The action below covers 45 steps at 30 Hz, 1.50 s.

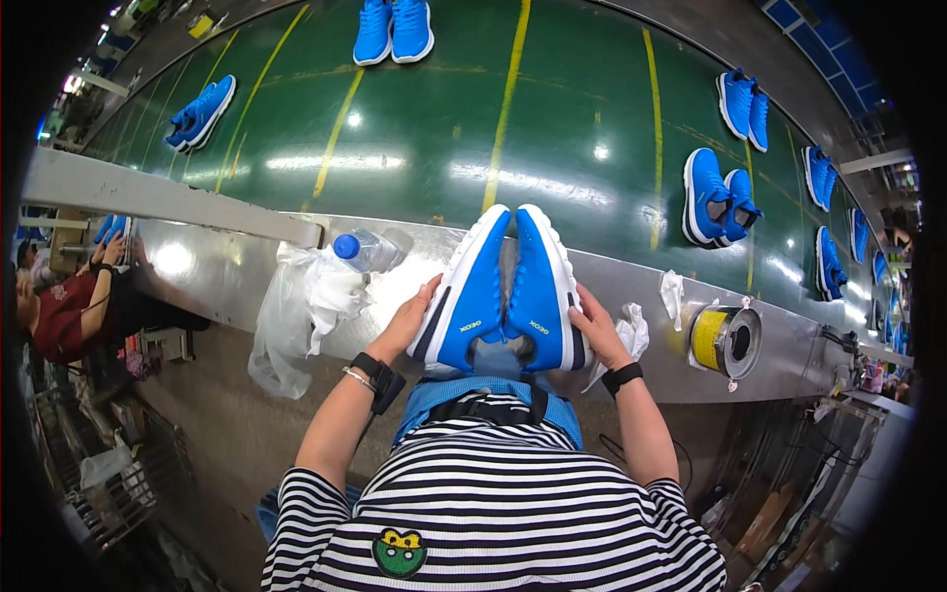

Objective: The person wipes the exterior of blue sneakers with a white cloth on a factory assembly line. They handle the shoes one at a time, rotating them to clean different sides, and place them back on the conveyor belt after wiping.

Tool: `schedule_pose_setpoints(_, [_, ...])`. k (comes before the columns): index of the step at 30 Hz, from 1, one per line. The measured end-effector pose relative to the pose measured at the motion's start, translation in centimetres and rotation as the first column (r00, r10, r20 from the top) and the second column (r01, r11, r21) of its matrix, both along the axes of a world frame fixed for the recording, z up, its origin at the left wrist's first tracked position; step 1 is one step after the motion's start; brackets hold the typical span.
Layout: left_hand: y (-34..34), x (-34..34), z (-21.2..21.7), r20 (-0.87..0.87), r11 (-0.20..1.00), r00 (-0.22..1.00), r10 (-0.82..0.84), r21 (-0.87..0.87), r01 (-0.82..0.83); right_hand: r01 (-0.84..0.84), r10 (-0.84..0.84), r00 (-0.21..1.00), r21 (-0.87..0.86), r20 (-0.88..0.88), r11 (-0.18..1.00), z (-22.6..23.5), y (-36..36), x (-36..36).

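A pair of blue sneakers with white soles is between my hands, toes pointing away from me. My left hand (408,322) grips the left sneaker (472,296) along its outer sole, near the heel. Against the outer side of the right sneaker (541,281), my right hand (598,328) has its fingers closed on the sole. Both shoes lean in toward each other, their toes over the metal ledge (621,286) at the edge of the green conveyor belt. The undersides of my fingers are hidden.
More blue sneakers in pairs stand on the green belt (582,128), such as one pair (720,197) at the right. A clear bottle with a blue cap (347,246), a plastic bag (286,326) and a yellow-banded tin (725,340) lie along the ledge. At far left sits another person (74,316).
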State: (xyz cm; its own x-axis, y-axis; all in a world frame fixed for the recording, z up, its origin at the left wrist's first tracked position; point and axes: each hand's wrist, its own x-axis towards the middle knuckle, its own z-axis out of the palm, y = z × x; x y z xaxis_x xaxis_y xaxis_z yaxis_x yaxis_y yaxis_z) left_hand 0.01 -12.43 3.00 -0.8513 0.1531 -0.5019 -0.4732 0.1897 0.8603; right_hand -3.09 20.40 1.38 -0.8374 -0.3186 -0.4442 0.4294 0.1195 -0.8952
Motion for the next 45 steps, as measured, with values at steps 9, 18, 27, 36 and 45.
schedule_pose_setpoints(9, [0.0, 0.2, -1.1, -0.082, 0.992, 0.995, -0.057, -0.120, 0.047, 0.078, -0.077, 0.997, -0.029, 0.028, 0.997, 1.2, -1.1, -0.1])
schedule_pose_setpoints(18, [-0.6, -2.0, 0.7, -0.044, 0.986, 0.995, 0.095, 0.144, -0.088, 0.199, -0.194, 0.977, -0.050, 0.086, 0.979, 3.4, -1.0, -1.2])
schedule_pose_setpoints(27, [-0.8, -3.2, 1.9, 0.095, 0.905, 0.972, 0.216, 0.355, -0.236, 0.275, -0.264, 0.960, -0.137, 0.093, 0.952, 3.8, -0.9, -0.8])
schedule_pose_setpoints(36, [0.4, -5.4, 2.6, 0.396, 0.711, 0.828, 0.396, 0.438, -0.550, 0.572, -0.420, 0.813, -0.425, 0.403, 0.701, 4.0, -2.9, -2.3])
schedule_pose_setpoints(45, [1.9, -7.1, 2.9, 0.649, 0.388, 0.703, 0.290, 0.592, -0.707, 0.750, -0.334, 0.653, -0.519, 0.679, 0.411, 5.6, -7.1, -4.1])
